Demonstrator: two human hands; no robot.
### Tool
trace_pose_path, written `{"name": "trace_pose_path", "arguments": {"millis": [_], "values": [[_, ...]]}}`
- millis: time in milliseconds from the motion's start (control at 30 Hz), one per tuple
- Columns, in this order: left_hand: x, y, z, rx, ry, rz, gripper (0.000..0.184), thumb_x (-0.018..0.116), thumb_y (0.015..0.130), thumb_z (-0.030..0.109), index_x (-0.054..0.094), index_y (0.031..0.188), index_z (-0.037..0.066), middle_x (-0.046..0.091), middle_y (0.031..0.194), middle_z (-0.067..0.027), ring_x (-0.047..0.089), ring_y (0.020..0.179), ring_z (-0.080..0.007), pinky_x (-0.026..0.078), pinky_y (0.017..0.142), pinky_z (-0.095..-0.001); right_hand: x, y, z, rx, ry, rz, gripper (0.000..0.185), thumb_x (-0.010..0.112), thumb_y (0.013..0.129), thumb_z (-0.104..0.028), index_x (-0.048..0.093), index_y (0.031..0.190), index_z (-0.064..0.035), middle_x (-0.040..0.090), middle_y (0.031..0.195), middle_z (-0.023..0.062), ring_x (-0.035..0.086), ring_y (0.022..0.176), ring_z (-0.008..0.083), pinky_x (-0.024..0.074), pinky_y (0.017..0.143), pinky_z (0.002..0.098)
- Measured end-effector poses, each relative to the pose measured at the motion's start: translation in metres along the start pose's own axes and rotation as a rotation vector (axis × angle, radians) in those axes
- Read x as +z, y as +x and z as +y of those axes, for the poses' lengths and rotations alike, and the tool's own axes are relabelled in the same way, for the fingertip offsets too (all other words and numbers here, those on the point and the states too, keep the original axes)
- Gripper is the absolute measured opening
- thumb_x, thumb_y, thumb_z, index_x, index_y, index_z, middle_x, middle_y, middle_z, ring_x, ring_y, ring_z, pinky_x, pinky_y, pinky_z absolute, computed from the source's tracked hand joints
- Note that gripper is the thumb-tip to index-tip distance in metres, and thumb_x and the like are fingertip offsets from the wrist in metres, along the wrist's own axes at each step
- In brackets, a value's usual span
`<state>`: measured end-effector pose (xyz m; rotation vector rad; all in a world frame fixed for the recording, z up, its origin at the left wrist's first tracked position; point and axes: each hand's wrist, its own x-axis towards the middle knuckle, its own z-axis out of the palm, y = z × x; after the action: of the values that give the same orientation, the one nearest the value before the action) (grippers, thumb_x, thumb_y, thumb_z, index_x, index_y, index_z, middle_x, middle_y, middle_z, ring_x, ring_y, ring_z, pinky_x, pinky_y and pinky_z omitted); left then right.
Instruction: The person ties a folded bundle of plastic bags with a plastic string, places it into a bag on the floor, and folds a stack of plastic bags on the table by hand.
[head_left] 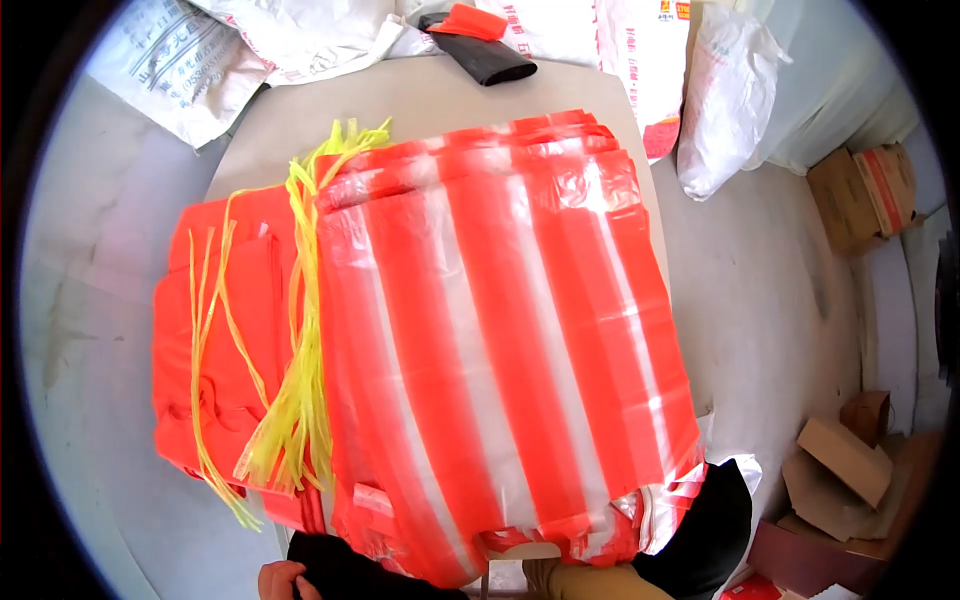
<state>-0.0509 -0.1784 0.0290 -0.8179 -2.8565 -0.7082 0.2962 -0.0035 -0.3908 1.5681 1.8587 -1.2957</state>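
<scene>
See only the left hand (287,581), cut off by the bottom edge, with curled fingers just beside dark cloth (350,570) and apart from the striped plastic bags (520,330). Cannot tell whether holding anything or closed loosely around nothing. Cannot find the right hand anywhere in view, so cannot tell its state, nor whether together with the left or apart. Find the striped plastic bags flat in a thick stack on the table (300,110), with red and whitish bands running away from the near edge and uneven layers at the far end. Notice yellow strips (308,400) bunched along the left side of the stack, with a few strands trailing over the folded red bundle (235,340) just beside. Judge the step in hand, tentatively, as handling of the stack, with no fingers visibly on it. To work on it next, would need to bring both hands to the near edge, square or lift the probably slippery layers evenly, and keep the yellow strips from catching beneath.
</scene>
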Motion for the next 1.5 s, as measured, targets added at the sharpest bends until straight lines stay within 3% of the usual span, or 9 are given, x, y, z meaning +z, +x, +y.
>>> {"name": "trace_pose_path", "arguments": {"millis": [300, 1000, 1100, 1233, 1500], "values": [[-0.002, 0.001, 0.002, -0.066, -0.033, -0.011, 0.014, 0.06, 0.086, -0.001, 0.072, 0.094, -0.001, 0.071, 0.09, -0.0191, 0.067, 0.081, -0.0374, 0.055, 0.078, -0.0439, -0.043, 0.021, -0.005, 0.014, -0.073, 0.037, 0.037, 0.053, 0.101, -0.035, 0.068, 0.118, -0.0059, 0.072, 0.105, 0.0125, 0.068, 0.098, 0.0305, 0.0546, 0.086, 0.0442], [-0.004, 0.001, -0.001, 0.007, -0.078, -0.003, 0.011, 0.064, 0.092, 0.006, 0.072, 0.097, 0.001, 0.073, 0.096, -0.0195, 0.069, 0.087, -0.0386, 0.055, 0.081, -0.0477, -0.111, 0.041, 0.004, -0.028, -0.213, 0.137, 0.038, 0.048, 0.103, -0.035, 0.066, 0.122, -0.0071, 0.07, 0.112, 0.0111, 0.067, 0.103, 0.0299, 0.0533, 0.09, 0.0427], [0.009, -0.002, 0.003, 0.04, -0.145, 0.139, 0.005, 0.061, 0.079, -0.003, 0.063, 0.083, 0.0, 0.059, 0.079, -0.0158, 0.059, 0.076, -0.0354, 0.046, 0.069, -0.0431, -0.114, 0.05, -0.001, -0.056, -0.239, 0.15, 0.039, 0.048, 0.103, -0.035, 0.066, 0.122, -0.0073, 0.07, 0.113, 0.0109, 0.066, 0.104, 0.0298, 0.0532, 0.091, 0.0425], [0.012, -0.004, 0.004, 0.102, -0.12, 0.189, 0.005, 0.069, 0.078, 0.002, 0.066, 0.082, 0.003, 0.065, 0.081, -0.0156, 0.062, 0.078, -0.0378, 0.05, 0.069, -0.0456, -0.124, 0.061, -0.011, -0.1, -0.271, 0.171, 0.039, 0.047, 0.104, -0.036, 0.066, 0.123, -0.0075, 0.07, 0.115, 0.0106, 0.066, 0.105, 0.0297, 0.0529, 0.092, 0.0422], [0.015, -0.005, 0.022, 0.161, -0.087, 0.194, 0.007, 0.07, 0.08, 0.005, 0.064, 0.078, 0.005, 0.065, 0.079, -0.0132, 0.063, 0.077, -0.0375, 0.05, 0.068, -0.0473, -0.137, 0.09, -0.041, -0.163, -0.375, 0.188, 0.04, 0.045, 0.105, -0.036, 0.066, 0.124, -0.008, 0.069, 0.118, 0.01, 0.066, 0.108, 0.0294, 0.0524, 0.093, 0.0416]]}}
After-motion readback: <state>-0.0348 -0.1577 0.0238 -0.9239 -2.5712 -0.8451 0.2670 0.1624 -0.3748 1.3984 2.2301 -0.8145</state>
